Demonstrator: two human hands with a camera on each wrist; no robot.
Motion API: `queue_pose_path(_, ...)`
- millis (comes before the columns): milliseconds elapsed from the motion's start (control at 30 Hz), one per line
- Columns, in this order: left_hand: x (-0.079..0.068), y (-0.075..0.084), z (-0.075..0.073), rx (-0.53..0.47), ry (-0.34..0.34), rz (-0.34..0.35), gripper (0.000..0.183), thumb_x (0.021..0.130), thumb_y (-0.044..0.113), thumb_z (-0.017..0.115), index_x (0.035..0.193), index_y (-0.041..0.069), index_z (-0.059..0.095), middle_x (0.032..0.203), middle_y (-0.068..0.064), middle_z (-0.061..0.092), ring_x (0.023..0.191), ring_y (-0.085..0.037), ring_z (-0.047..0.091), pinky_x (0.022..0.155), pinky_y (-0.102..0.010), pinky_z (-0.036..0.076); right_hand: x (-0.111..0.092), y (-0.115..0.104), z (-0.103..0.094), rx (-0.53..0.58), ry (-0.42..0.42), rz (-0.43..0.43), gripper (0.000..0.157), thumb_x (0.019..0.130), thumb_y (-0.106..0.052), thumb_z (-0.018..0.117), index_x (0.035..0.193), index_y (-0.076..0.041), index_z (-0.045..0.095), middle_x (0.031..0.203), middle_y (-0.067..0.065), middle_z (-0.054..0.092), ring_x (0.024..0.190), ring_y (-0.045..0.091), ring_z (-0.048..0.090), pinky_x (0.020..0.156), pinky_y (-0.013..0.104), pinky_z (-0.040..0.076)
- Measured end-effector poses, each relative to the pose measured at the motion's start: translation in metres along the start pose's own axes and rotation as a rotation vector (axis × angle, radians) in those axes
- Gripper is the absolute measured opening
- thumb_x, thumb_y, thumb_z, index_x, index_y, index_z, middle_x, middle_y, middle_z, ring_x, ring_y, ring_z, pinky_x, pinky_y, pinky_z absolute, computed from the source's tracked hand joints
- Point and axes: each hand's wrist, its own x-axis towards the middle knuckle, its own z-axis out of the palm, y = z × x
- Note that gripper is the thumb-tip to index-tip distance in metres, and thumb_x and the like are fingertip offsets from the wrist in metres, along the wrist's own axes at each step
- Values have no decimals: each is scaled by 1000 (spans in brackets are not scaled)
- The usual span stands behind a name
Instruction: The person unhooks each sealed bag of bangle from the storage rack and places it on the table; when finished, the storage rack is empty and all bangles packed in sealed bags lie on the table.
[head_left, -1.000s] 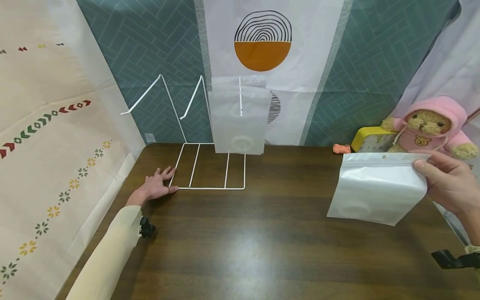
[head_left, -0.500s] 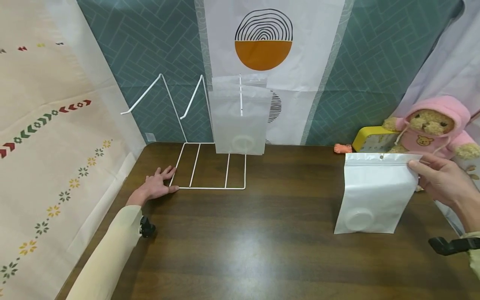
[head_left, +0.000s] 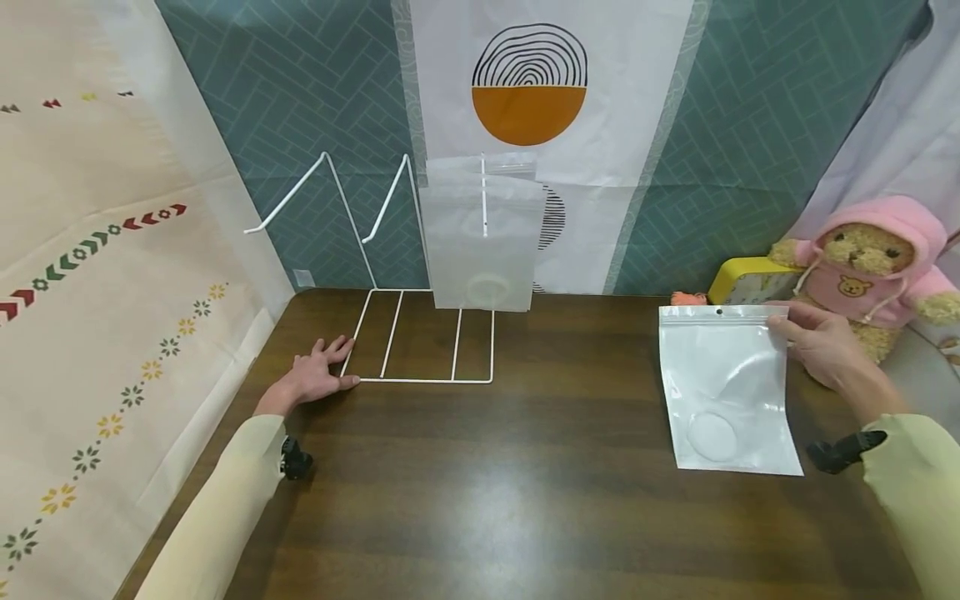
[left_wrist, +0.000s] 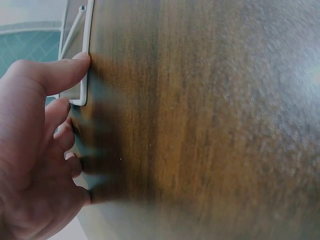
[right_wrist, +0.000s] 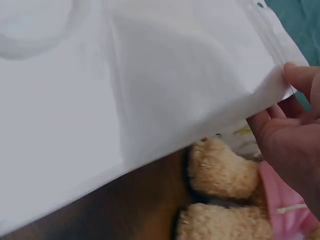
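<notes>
My right hand (head_left: 828, 346) pinches the upper right corner of a white resealable pouch (head_left: 723, 392), thumb in front and fingers behind. The pouch hangs upright with a round shape showing low on it, a small hole in its top strip. In the right wrist view the pouch (right_wrist: 165, 95) fills much of the frame. At the left, my left hand (head_left: 313, 379) presses with spread fingers at the front left corner of a white wire rack (head_left: 427, 381). Its thumb touches the front wire (left_wrist: 86, 75). Another pale pouch (head_left: 480, 250) hangs from the rack's right hook.
Two more rack hooks (head_left: 386, 196) jut out on the left. A teddy bear (head_left: 870, 258) in a pink hood sits at the back right beside a yellow clock (head_left: 750, 279) and a small orange object (head_left: 688, 298). A patterned cloth wall (head_left: 675, 208) closes the back of the brown table (head_left: 480, 500).
The right hand has moved left with the pouch, which has swung from tilted to hanging nearly straight, its face turned to me. The left hand has stayed on the rack.
</notes>
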Motion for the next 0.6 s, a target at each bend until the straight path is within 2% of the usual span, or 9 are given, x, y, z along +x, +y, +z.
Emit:
queue_pose_path(67,0,0,0,3,-3,-1,83,94,41,65,155,-1,28,160,-28,20,143,-58,5,102,-80,4,4,6,3,-87,33,8,21,102,-30,58,121,-30,67,106,-20,54,91,0,51,70,14,48)
queue_pose_path(133,-1,1,0,1,-4,-4,83,94,41,65,155,-1,28,160,-28,19,143,-58,5,102,-80,4,7,11,7,-163,67,19,33,103,-36,53,133,-22,60,116,-11,53,97,6,50,75,17,49)
queue_pose_path(200,-1,1,-1,-5,-5,-6,83,93,41,65,155,-1,28,160,-28,19,143,-59,5,102,-80,4,10,15,12,-241,97,37,49,104,-42,48,143,-14,50,128,4,47,107,16,47,89,28,50)
queue_pose_path(267,-2,1,-1,-5,-6,-11,83,94,41,65,155,-1,28,160,-28,19,143,-59,5,102,-80,4,14,18,17,-259,118,49,59,105,-43,44,149,-4,41,139,18,40,117,29,42,102,46,44)
queue_pose_path(367,-2,1,-1,-6,-7,-15,83,94,41,65,155,-1,28,160,-28,18,143,-58,5,102,-80,4,17,20,23,-279,146,54,64,106,-41,41,152,3,34,148,29,30,126,43,32,106,66,29)
queue_pose_path(600,-2,4,-1,1,-9,3,84,94,43,64,155,-2,27,160,-28,18,143,-58,5,102,-80,5,23,30,27,-334,202,59,62,106,-38,40,152,3,35,146,32,35,126,46,35,102,65,34)
